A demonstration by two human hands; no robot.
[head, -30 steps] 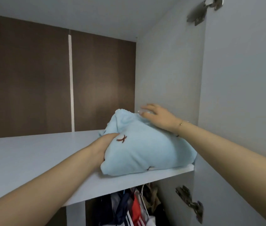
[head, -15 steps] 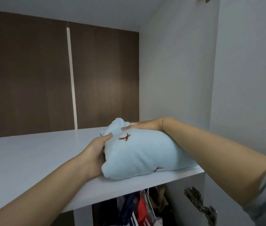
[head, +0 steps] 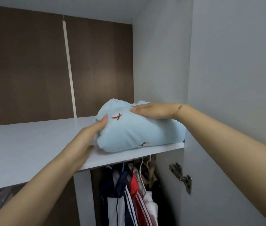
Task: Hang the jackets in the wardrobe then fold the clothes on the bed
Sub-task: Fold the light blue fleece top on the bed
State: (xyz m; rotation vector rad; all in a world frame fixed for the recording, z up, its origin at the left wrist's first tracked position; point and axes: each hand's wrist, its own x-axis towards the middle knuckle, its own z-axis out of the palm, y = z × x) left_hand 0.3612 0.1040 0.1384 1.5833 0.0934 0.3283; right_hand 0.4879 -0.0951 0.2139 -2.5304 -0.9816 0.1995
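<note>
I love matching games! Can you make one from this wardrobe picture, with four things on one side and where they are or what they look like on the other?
Things:
1. folded light blue fleece bundle
2. right hand
3. hanging red, white and navy striped jackets
4. metal door hinge

Descriptions:
A. under the white wardrobe shelf
B. flat on top of the bundle
C. on the shelf, at its right end
D. silvery, on the open door's inner side

Pairs: 1-C, 2-B, 3-A, 4-D
</note>
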